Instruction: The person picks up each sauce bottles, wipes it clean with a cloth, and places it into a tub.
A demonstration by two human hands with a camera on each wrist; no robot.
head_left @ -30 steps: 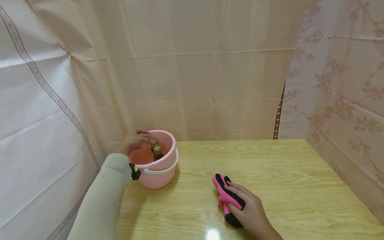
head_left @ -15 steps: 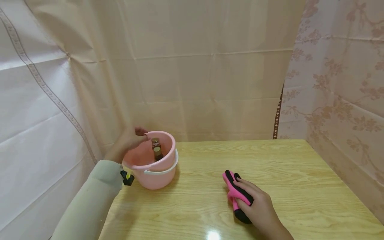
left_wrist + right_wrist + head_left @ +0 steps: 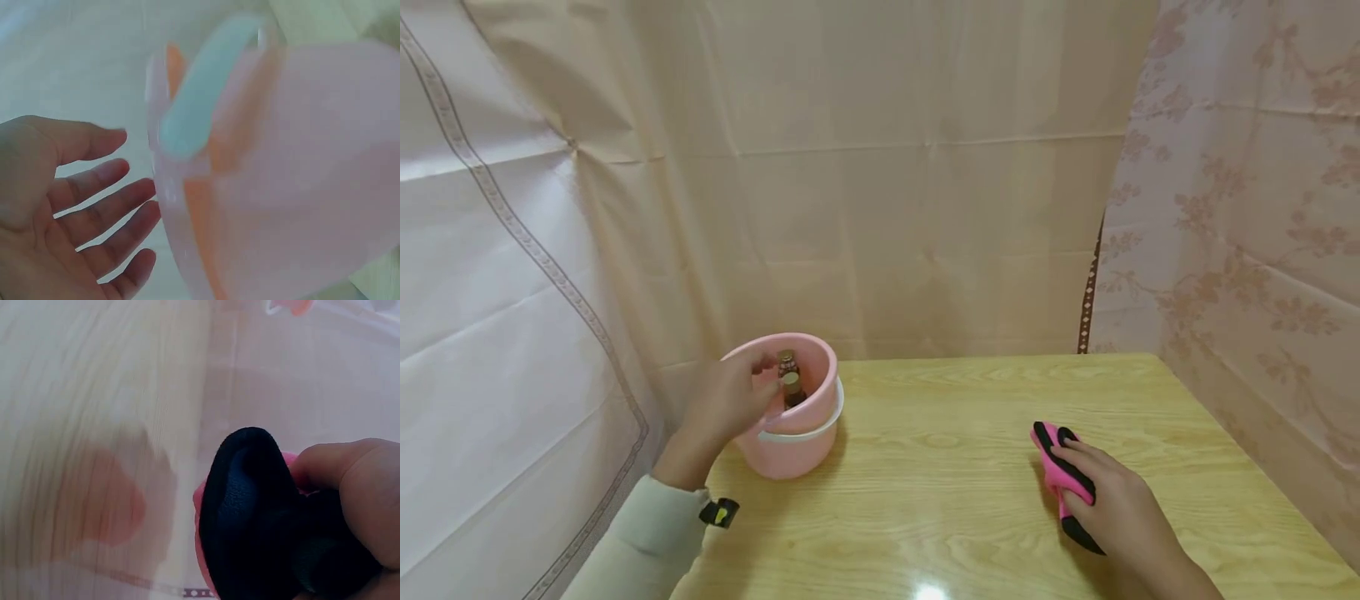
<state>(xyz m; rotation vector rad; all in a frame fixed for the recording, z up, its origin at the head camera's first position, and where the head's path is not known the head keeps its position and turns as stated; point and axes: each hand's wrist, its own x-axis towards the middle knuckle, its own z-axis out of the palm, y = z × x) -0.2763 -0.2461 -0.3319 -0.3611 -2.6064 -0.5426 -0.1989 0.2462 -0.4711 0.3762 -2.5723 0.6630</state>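
A pink bucket (image 3: 790,454) with a white handle stands at the left of the table. Inside it are two small dark bottles with gold caps, a nearer bottle (image 3: 793,392) and a farther bottle (image 3: 787,364). My left hand (image 3: 733,400) is at the bucket's left rim, its fingertips close to the bottles in the head view. In the left wrist view its spread, slightly bent fingers (image 3: 112,212) hold nothing, beside the rim. At the right, my right hand (image 3: 1120,500) grips a soft pink-and-black fabric item (image 3: 1067,483), seemingly folded; its exact kind is unclear.
The wood-grain table (image 3: 925,475) has a back edge against a beige curtain (image 3: 887,208). White cloth (image 3: 497,350) hangs close on the left, and flower-patterned cloth (image 3: 1247,275) borders the right side.
My left hand has swung from the bucket's far left side toward its near left rim. The right hand has moved to the right with the pink-and-black item. Bucket and bottles look unmoved.
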